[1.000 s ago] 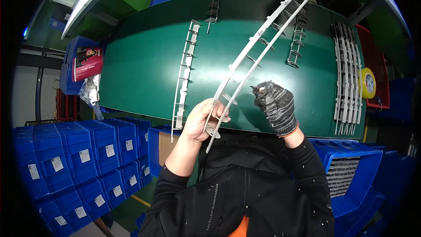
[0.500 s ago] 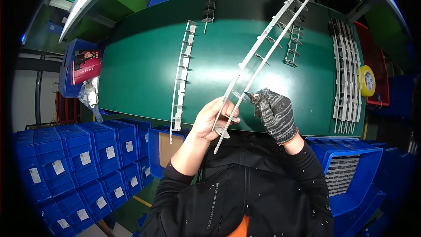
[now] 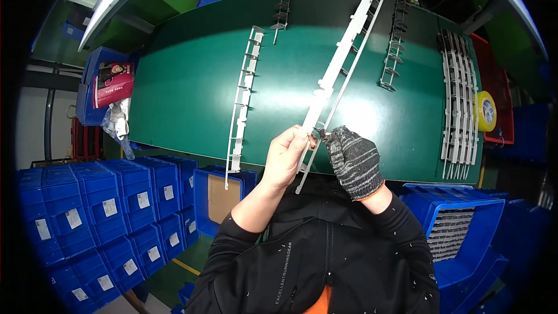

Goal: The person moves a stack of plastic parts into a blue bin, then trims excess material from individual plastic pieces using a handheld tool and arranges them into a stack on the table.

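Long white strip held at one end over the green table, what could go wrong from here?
1. The left hand is bare while the gloved right hand works at the long white plastic strip; an edge or slipping tool could nick it.
2. The strip is gripped only near its lower end, so it may flex or snap.
3. Another white strip overhangs the green table edge and might be knocked off.

I am finding open green tabletop (image 3: pixel 186 90) to the left of my left hand (image 3: pixel 286 157), bounded by the white strip (image 3: pixel 242 102) lying along it. The long strip (image 3: pixel 335 75) I am holding is crossing the middle, leaving passage on either side. To my right, the stacked white strips (image 3: pixel 459 99) and yellow tape roll (image 3: pixel 486 110) are closing off that edge.
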Tool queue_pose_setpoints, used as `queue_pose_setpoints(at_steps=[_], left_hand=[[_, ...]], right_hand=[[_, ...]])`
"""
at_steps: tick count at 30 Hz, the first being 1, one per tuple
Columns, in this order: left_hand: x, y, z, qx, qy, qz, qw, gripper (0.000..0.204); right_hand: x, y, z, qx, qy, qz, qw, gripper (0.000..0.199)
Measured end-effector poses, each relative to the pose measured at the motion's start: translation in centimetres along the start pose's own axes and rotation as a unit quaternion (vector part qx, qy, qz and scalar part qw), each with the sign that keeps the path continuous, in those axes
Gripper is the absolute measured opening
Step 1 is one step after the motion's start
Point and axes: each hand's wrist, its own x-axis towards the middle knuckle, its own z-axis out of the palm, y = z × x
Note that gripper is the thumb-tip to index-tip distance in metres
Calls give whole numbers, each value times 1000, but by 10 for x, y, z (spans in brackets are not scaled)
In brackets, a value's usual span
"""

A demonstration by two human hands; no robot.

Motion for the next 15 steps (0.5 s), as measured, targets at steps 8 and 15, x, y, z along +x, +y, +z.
queue_pose_setpoints(at_steps=[8,15], left_hand=[[6,-18,-7,569,89,267,773,12],[-2,-57,2,605,28,82,792,22]], right_hand=[[-9,12,-16,694,-188,181,671,30],[-2,46,48,125,12,215,969,51]])
